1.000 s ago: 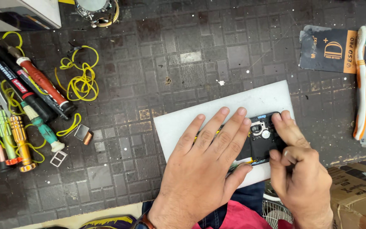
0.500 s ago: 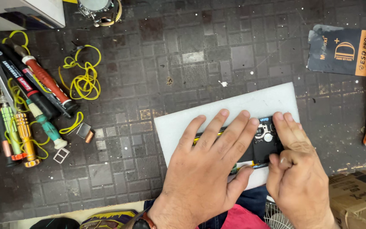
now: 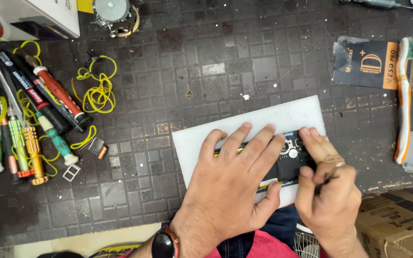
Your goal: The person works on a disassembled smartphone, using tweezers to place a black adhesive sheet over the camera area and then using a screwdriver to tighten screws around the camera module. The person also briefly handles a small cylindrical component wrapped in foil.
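An opened phone (image 3: pixel 290 162) with its black insides showing lies on a white board (image 3: pixel 264 122) at the near edge of a dark gridded work mat (image 3: pixel 182 86). My left hand (image 3: pixel 230 191) presses flat on the phone, fingers spread over its left part. My right hand (image 3: pixel 328 191) is at the phone's right end, forefinger on its top corner near the round camera parts, fingers pinched on a thin dark tool (image 3: pixel 320 184) that is mostly hidden. A dark watch (image 3: pixel 164 243) is on my left wrist.
Several screwdrivers (image 3: pixel 29 124) and yellow rubber bands (image 3: pixel 96 91) lie at the left. A toothbrush (image 3: pixel 402 100) and a dark packet (image 3: pixel 364 62) sit at the right. A cardboard box (image 3: pixel 397 224) is at the lower right, a round metal part (image 3: pixel 113 12) at the top.
My hands have stayed on the phone. My right hand's fingers have curled tighter near the phone's right end. The view has shifted slightly.
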